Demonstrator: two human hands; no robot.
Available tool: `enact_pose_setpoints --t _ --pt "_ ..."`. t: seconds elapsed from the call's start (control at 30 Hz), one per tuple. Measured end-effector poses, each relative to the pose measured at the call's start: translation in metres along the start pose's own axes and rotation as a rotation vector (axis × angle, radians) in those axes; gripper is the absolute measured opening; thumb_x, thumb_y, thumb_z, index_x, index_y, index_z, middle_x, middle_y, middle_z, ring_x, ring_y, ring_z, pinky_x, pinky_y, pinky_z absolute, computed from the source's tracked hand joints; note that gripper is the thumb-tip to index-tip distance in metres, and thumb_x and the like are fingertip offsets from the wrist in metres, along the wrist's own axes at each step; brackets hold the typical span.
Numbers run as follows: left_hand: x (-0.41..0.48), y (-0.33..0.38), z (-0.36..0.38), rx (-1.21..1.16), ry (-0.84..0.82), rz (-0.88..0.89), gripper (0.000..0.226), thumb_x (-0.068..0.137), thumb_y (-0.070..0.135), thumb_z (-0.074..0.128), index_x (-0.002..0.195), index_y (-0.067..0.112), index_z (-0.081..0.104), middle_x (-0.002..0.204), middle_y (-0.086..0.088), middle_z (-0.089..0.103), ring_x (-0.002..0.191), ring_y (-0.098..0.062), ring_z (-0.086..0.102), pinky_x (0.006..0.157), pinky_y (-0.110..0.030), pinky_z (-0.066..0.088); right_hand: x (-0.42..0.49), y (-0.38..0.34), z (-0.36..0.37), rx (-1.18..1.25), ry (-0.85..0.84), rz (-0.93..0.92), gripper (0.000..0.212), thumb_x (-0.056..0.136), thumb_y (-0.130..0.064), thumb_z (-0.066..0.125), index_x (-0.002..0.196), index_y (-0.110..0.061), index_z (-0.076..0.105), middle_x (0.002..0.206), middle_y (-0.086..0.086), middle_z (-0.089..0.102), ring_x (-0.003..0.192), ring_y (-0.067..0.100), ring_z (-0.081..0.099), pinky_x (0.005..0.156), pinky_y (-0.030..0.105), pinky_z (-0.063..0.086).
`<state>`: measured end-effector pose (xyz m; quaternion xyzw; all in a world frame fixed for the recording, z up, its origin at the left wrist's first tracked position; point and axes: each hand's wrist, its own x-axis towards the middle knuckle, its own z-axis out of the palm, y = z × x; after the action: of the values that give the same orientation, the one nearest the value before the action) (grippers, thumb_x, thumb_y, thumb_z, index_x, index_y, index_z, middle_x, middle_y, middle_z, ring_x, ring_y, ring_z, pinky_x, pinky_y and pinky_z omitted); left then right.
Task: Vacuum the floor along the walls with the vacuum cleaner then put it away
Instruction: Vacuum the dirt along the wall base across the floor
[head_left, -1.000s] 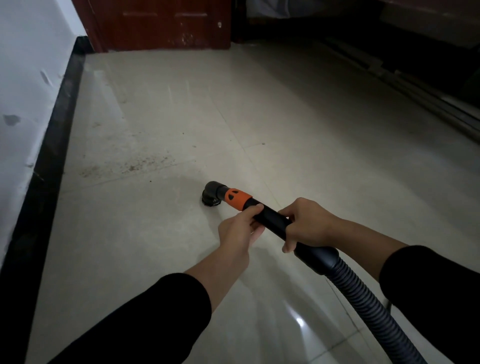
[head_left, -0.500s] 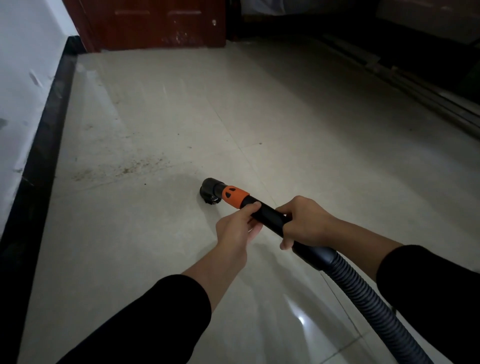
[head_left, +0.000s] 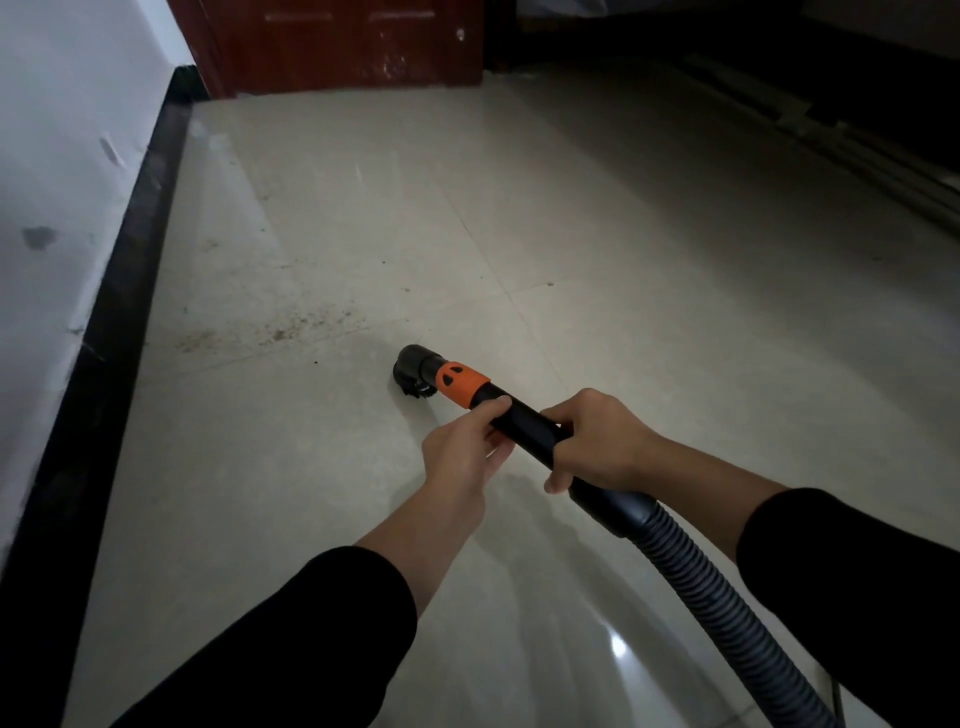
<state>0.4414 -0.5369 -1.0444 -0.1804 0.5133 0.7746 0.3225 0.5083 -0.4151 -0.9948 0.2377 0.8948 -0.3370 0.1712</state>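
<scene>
Left hand (head_left: 462, 452): you are pinching the black wand (head_left: 524, 422) just behind its orange collar (head_left: 460, 385), your thumb lying on top and the other fingers curling underneath.
Right hand (head_left: 597, 441): you are wrapping your fingers round the wand just behind the left hand, knuckles up, a fingertip showing below the tube.
Wand: it is sloping down and away from you, pointing ahead and to the left.
Nozzle (head_left: 410, 375): the round black brush head is sitting on the pale tiled floor (head_left: 623, 260), just beyond the collar.
Hose (head_left: 727, 597): the ribbed grey hose is running from the cuff behind your right hand to the lower right edge.
Dirt (head_left: 280, 332): brown crumbs are lying scattered on the tiles, left of and beyond the nozzle, not touching it.
Wall (head_left: 52, 156): it is running along your left with a black skirting (head_left: 114, 312); the nozzle is sitting well apart from it.
Door (head_left: 353, 47): a reddish-brown door is standing at the far end.
</scene>
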Motion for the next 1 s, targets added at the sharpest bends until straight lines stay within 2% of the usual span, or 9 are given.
enact_pose_setpoints --t 0.17,0.33,0.47,0.57,0.7,0.83,1.0 --pt "0.004 -0.007 0.012 0.012 -0.034 -0.005 0.013 0.080 0.010 0.076 0.090 0.004 0.069 0.085 -0.009 0.076 0.084 -0.016 0.073 0.072 -0.024 0.058 -0.001 0.010 -0.009 0.025 0.022 0.016 0.031 0.061 -0.006 0.078 0.084 -0.025 0.069 0.070 0.000 0.066 0.062 0.012 0.061 0.046 0.016 0.040" --pt "0.009 -0.015 0.033 -0.002 -0.041 -0.035 0.014 0.079 0.010 0.077 0.088 0.003 0.068 0.081 -0.009 0.076 0.079 -0.013 0.073 0.071 -0.023 0.059 -0.001 0.027 -0.018 0.059 0.053 0.037 0.031 0.061 -0.004 0.075 0.086 -0.022 0.071 0.069 0.002 0.068 0.066 0.015 0.064 0.049 0.019 0.043" --pt "0.013 -0.017 0.050 -0.001 -0.030 -0.053 0.015 0.079 0.010 0.078 0.088 0.003 0.068 0.076 -0.008 0.076 0.074 -0.013 0.074 0.068 -0.022 0.059 0.005 0.038 -0.029 0.076 0.080 0.047 0.029 0.061 -0.004 0.075 0.080 -0.025 0.068 0.064 -0.001 0.065 0.059 0.012 0.060 0.043 0.015 0.038" --pt "0.016 -0.013 0.065 0.032 0.019 -0.058 0.018 0.077 0.010 0.079 0.088 0.003 0.067 0.075 -0.008 0.075 0.075 -0.014 0.073 0.067 -0.023 0.059 0.010 0.041 -0.040 0.129 0.073 0.070 0.024 0.065 -0.001 0.069 0.077 -0.022 0.068 0.051 -0.004 0.063 0.049 0.010 0.059 0.037 0.013 0.037" --pt "0.023 -0.004 0.074 0.118 0.079 -0.047 0.021 0.076 0.013 0.080 0.088 0.005 0.065 0.076 -0.008 0.074 0.071 -0.015 0.073 0.065 -0.023 0.059 0.016 0.037 -0.044 0.161 0.108 0.088 0.024 0.063 -0.002 0.066 0.081 -0.016 0.074 0.044 -0.007 0.060 0.048 0.010 0.058 0.039 0.013 0.038" --pt "0.033 0.007 0.062 0.159 0.035 -0.059 0.030 0.077 0.017 0.080 0.099 0.005 0.065 0.091 -0.010 0.074 0.071 -0.013 0.073 0.075 -0.024 0.059 0.025 0.028 -0.042 0.157 0.095 0.073 0.027 0.063 -0.001 0.066 0.083 -0.017 0.074 0.046 -0.006 0.061 0.050 0.011 0.060 0.041 0.014 0.039" --pt "0.047 0.019 0.057 0.131 -0.027 -0.050 0.029 0.078 0.017 0.080 0.099 0.004 0.065 0.092 -0.011 0.074 0.076 -0.014 0.073 0.076 -0.023 0.058 0.040 0.016 -0.046 0.154 0.104 0.082 0.028 0.065 -0.002 0.067 0.088 -0.017 0.074 0.046 -0.006 0.062 0.047 0.008 0.060 0.039 0.013 0.039"
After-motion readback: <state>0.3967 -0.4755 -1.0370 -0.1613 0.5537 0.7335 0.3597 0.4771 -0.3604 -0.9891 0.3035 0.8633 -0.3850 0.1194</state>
